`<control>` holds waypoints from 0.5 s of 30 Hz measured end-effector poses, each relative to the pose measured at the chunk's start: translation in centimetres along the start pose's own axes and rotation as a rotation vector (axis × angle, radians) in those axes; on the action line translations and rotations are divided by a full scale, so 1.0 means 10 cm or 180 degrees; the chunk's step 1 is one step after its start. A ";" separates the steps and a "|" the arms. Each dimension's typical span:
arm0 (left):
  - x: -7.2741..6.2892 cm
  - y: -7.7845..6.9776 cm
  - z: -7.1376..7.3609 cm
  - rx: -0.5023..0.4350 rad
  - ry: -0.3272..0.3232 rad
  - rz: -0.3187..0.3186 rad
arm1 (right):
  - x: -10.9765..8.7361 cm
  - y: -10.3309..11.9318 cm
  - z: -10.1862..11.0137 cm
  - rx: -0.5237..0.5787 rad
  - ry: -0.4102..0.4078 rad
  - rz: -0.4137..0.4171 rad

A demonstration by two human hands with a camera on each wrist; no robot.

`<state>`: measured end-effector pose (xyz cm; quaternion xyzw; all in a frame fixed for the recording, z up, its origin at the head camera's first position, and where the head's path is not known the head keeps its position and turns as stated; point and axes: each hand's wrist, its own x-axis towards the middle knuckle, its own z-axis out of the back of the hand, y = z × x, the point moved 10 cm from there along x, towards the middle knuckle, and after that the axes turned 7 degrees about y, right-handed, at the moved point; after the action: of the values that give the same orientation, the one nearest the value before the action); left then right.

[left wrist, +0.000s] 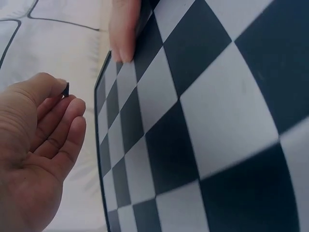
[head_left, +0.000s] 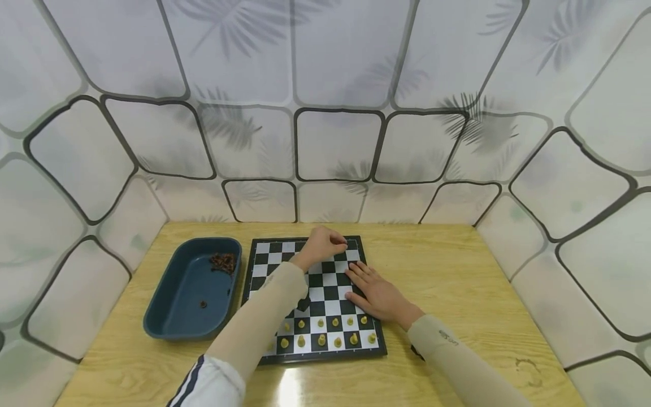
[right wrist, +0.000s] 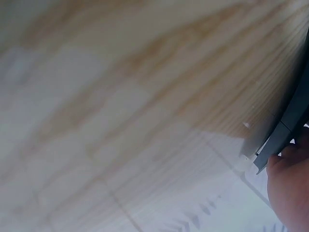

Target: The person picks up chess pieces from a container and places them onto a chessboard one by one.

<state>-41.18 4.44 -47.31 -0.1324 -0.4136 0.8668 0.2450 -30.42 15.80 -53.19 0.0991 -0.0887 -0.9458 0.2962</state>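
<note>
A black-and-white chessboard (head_left: 330,293) lies on the wooden table, with rows of gold chess pieces (head_left: 321,340) along its near side. Over the board's far right part, my left hand (head_left: 321,244) pinches a small black chess piece (left wrist: 66,89) between thumb and fingertips; most of that piece is hidden by the fingers. My right hand (head_left: 378,294) rests on the right edge of the board, fingers stretched out towards the far side. In the right wrist view, only part of this hand (right wrist: 292,186) shows, against the board's dark side (right wrist: 282,130).
Left of the board stands a blue-grey plastic basin (head_left: 152,316). It holds a heap of small dark brown pieces (head_left: 224,262) and one lone piece (head_left: 203,304). Patterned cloth walls (head_left: 335,144) enclose the table (head_left: 437,254) at the back and sides.
</note>
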 end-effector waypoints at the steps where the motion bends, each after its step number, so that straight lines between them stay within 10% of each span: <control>1: 0.01 -0.01 -0.02 0.0006 0.0000 -0.0020 | 0.00 0.00 0.00 0.0010 0.0001 0.0003; 15: 0.14 0.04 -0.19 0.0219 0.0032 0.0012 | -0.01 0.01 0.00 -0.0024 0.0004 -0.0008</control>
<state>-41.64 6.19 -48.88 -0.1290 -0.3821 0.8803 0.2498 -30.28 15.84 -53.12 0.0986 -0.0849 -0.9465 0.2954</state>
